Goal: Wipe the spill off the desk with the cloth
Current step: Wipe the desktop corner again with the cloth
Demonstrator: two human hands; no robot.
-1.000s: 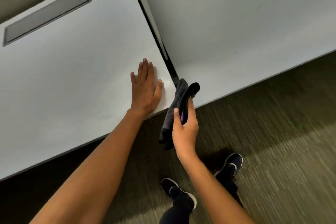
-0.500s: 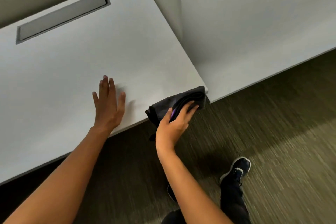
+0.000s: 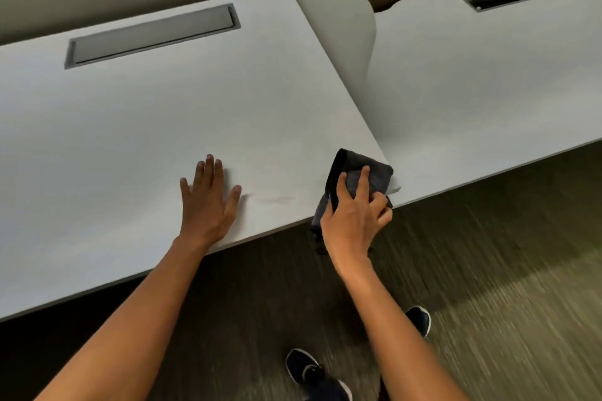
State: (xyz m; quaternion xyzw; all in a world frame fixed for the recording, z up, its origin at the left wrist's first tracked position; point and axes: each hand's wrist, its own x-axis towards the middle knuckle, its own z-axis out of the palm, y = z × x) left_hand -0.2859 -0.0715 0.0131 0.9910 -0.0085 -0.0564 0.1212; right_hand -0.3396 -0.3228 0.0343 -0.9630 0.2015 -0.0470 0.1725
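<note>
Nearest stood two dark sneakers (image 3: pixel 316 371) on the floor. Above them, the right hand (image 3: pixel 353 218) gripped one folded dark grey cloth (image 3: pixel 374 172) at the near right corner of the pale grey bench (image 3: pixel 130 127), part of it hanging off the edge. One faint smear (image 3: pixel 275 199) lay just left of the cloth, streaking sideways. Beyond that, the left hand (image 3: pixel 208 195) lay flat and empty.

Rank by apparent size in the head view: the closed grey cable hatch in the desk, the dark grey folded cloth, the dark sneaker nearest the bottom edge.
1. Closed grey cable hatch, clearly the largest.
2. Dark grey folded cloth and dark sneaker: too alike to rank; the right hand covers part of the cloth, and the frame crops the sneaker.
</note>
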